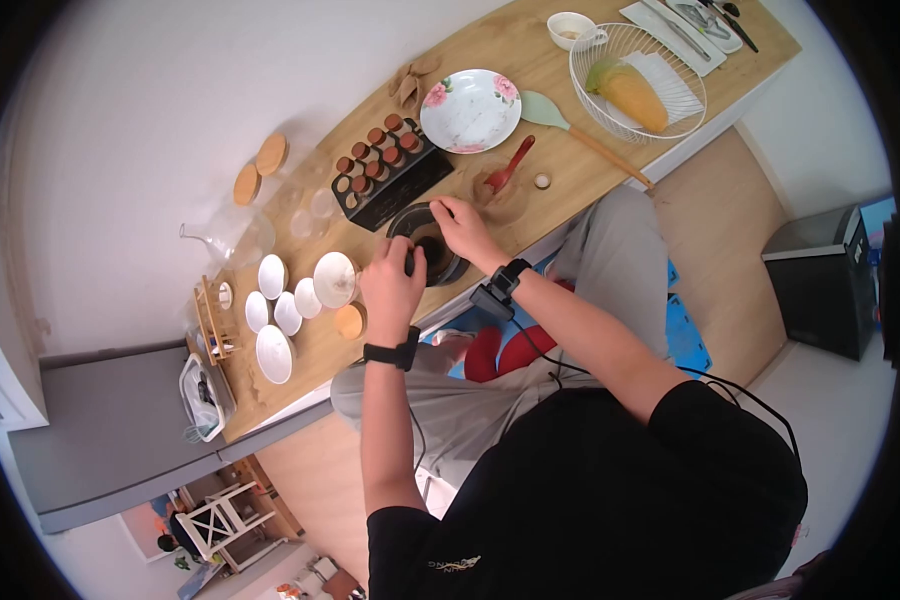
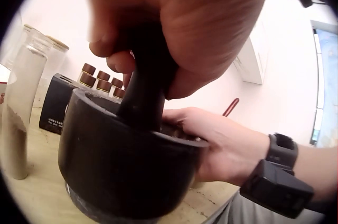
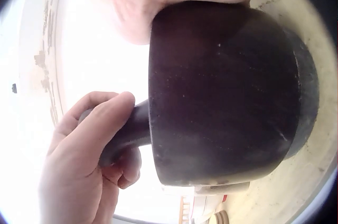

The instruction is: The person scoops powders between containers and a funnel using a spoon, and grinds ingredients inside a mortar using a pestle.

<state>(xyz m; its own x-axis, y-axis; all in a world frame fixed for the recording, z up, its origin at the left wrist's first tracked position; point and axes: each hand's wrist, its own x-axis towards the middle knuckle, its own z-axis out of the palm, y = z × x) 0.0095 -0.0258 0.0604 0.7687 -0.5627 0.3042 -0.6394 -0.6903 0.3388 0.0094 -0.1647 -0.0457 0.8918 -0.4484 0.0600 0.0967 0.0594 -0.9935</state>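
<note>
My left hand [image 1: 392,285] grips the black pestle [image 2: 145,89] by its upper part, fingers curled round it and the thumb along its side. The pestle's lower end stands down inside a dark stone mortar [image 2: 124,166], hidden by the wall. My right hand [image 1: 465,235] holds the mortar at the rim on the opposite side, its palm against the outer wall and part of the hand over the edge, as the right wrist view shows. The mortar stands on the wooden table near its front edge. What lies in the bottom of the mortar is mostly hidden.
A black rack [image 1: 395,190] of brown-capped vials stands just behind the mortar. Right of it are a red spoon [image 1: 513,165], a flowered plate [image 1: 470,115] and a wire basket [image 1: 580,75] with a yellow fruit. Several white cups [image 1: 274,353] stand on the left.
</note>
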